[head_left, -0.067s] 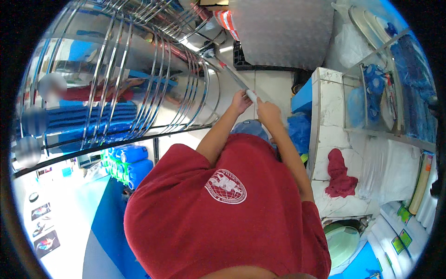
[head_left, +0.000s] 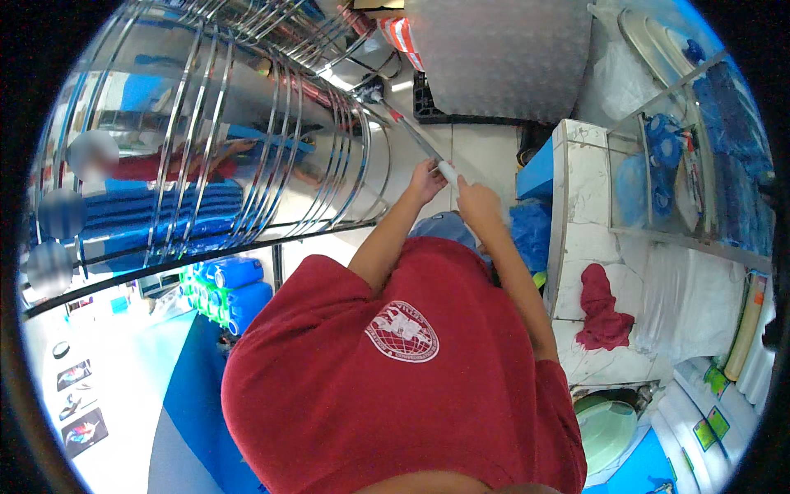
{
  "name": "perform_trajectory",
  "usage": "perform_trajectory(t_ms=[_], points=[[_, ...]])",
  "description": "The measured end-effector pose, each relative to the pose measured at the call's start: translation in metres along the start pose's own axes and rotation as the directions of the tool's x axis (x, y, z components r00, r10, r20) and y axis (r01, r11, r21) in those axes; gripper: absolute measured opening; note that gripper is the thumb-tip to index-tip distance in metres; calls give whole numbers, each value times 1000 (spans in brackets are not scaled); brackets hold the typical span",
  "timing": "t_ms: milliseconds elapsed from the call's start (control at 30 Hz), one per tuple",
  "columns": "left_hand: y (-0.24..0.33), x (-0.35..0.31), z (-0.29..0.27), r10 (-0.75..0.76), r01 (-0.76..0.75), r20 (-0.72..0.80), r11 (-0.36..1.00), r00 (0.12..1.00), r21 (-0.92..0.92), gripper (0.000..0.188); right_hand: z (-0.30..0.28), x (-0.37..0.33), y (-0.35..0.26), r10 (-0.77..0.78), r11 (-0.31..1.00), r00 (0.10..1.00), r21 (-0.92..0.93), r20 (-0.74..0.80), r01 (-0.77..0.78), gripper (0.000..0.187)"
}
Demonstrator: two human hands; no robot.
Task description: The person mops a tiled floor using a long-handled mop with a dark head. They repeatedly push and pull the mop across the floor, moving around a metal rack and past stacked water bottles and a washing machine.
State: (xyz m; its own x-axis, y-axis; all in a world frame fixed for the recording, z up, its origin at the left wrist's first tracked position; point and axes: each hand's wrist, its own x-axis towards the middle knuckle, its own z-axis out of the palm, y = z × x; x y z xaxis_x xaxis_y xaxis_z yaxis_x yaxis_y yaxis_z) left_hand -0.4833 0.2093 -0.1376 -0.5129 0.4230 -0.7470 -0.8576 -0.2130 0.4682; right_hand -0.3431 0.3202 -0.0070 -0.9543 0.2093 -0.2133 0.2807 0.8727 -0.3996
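Note:
A long-handled mop (head_left: 418, 137) slants away from me toward the far left, with a silver pole, a red band and a pale grey grip. Its small dark head (head_left: 369, 89), partly blurred, rests low beside the metal rack. My right hand (head_left: 480, 203) is wrapped around the near end of the grip. Farther up, my left hand (head_left: 427, 183) curls at the side of the pole, its fingers closed against it. Both forearms reach forward past my red shirt.
A chrome wire rack (head_left: 197, 140) stands close on the left. A grey covered block (head_left: 498, 58) sits on a black pallet (head_left: 424, 103) ahead. To the right, a white tiled ledge (head_left: 576, 206) bears a red cloth (head_left: 603, 309). Blue jugs (head_left: 239, 288) are at the left.
My right hand and the near end of the grip have shifted slightly toward me. The mop head stays in about the same place.

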Motion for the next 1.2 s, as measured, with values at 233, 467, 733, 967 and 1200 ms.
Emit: perform_trajectory(t_ms=[233, 467, 733, 967, 1200], points=[[-10, 40, -9, -56, 87, 133, 966, 990, -245, 35, -94, -84, -40, 55, 998, 997, -14, 60, -55, 44], [12, 68, -17, 55, -66, -113, 994, 992, -92, 35, -85, -45, -55, 142, 990, 978, -3, 153, -144, 47], [91, 113, -61, 116, -46, -158, 921, 981, 387, 35, -3, 66, -80, 146, 984, 959, 62, 242, -166, 52], [84, 132, -95, 193, -45, -225, 846, 955, 532, 34, 65, 89, -85, 194, 957, 940, 154, 280, -244, 59], [85, 123, -128, 199, 45, -102, 269, 975, 962, 54, 99, 85, -74, 261, 927, 937, 209, 233, -310, 59]])
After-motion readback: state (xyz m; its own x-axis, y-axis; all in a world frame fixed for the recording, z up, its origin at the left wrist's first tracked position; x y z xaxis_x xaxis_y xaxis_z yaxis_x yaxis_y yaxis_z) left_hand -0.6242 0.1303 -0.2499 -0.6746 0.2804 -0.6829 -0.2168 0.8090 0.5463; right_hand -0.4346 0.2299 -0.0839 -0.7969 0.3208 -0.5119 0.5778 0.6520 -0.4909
